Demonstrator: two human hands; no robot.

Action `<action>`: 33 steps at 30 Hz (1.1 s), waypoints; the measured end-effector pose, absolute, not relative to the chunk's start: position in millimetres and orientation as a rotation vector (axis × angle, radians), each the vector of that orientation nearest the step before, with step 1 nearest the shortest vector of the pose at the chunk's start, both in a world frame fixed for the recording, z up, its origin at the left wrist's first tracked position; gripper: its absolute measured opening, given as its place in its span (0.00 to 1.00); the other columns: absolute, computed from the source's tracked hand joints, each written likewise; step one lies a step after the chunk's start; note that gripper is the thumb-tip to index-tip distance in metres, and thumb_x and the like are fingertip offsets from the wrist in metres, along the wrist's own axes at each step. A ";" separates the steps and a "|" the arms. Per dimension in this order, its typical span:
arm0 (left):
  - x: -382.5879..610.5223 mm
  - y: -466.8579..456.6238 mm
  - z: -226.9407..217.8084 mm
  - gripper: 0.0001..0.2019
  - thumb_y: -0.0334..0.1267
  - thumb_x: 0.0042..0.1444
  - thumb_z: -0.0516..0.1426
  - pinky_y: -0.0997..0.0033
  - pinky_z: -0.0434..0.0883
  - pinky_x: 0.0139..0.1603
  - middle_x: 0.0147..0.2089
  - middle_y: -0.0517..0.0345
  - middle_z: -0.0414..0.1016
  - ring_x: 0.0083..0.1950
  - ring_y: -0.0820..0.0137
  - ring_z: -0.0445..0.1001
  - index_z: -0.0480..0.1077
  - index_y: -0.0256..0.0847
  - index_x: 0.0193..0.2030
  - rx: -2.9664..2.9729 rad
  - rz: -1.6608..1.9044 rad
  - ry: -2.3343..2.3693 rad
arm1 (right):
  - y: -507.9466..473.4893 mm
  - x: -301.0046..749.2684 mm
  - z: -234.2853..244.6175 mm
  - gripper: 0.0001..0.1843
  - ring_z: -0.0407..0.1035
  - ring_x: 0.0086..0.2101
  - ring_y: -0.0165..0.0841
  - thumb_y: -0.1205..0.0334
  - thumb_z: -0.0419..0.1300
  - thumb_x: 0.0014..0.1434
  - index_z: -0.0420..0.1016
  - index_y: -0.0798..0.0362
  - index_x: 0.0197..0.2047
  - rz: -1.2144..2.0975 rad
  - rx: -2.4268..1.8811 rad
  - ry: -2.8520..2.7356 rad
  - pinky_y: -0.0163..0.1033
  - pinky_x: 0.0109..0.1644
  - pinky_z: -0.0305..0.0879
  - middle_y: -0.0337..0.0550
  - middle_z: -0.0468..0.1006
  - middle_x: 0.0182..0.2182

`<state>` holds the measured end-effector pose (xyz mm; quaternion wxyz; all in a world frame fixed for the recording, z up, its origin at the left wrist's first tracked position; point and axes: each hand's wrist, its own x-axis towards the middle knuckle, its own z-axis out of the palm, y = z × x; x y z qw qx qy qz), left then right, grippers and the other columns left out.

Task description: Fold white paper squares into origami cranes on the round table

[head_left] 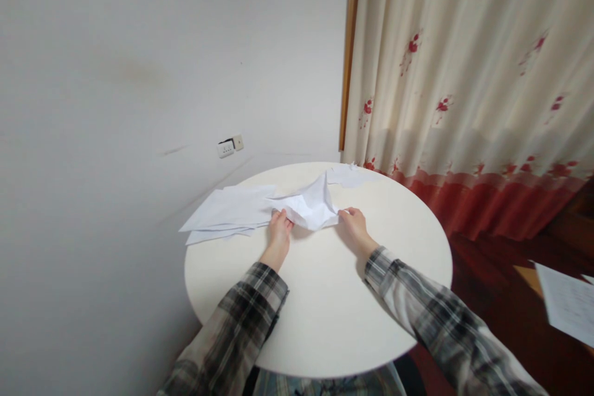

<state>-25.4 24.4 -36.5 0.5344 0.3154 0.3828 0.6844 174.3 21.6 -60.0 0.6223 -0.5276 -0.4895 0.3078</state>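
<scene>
A creased, partly folded sheet of white paper (310,205) is held above the round white table between my two hands. My left hand (280,232) pinches its lower left edge, fingers closed. At the right corner, my right hand (354,224) grips the paper between thumb and fingertips. One fold of the sheet stands up in a peak at the back. Just left of my left hand lies a loose stack of white paper sheets (232,207); the folded sheet's left tip overlaps it in view.
The round white table (334,315) stands close to a white wall with a power socket (226,148). Torn-edged paper (350,175) lies at the table's back. A floral curtain (464,74) hangs behind on the right. Printed sheets (568,303) lie on a dark surface at far right.
</scene>
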 end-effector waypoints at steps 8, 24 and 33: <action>-24.9 20.8 -43.1 0.11 0.40 0.43 0.60 0.71 0.68 0.36 0.27 0.58 0.71 0.29 0.73 0.71 0.63 0.37 0.28 0.901 1.438 1.016 | 3.1 169.1 -33.1 0.06 0.63 0.36 0.35 0.67 0.54 0.44 0.67 0.52 0.29 0.102 -1.229 -1.299 0.41 0.42 0.59 0.43 0.70 0.32; -20.8 21.6 -36.3 0.13 0.30 0.47 0.55 0.63 0.67 0.48 0.45 0.50 0.69 0.46 0.68 0.70 0.62 0.39 0.42 1.293 1.681 1.303 | -4.9 156.2 -30.2 0.17 0.70 0.43 0.36 0.59 0.60 0.51 0.72 0.55 0.45 0.229 -1.258 -1.974 0.39 0.50 0.62 0.46 0.76 0.43; -12.3 -17.6 -1.6 0.10 0.37 0.58 0.47 0.70 0.65 0.50 0.43 0.55 0.75 0.46 0.70 0.71 0.69 0.41 0.40 2.415 1.240 1.058 | -5.3 153.3 -34.2 0.32 0.63 0.51 0.41 0.53 0.63 0.46 0.66 0.55 0.54 0.196 -1.292 -2.278 0.44 0.55 0.58 0.52 0.70 0.51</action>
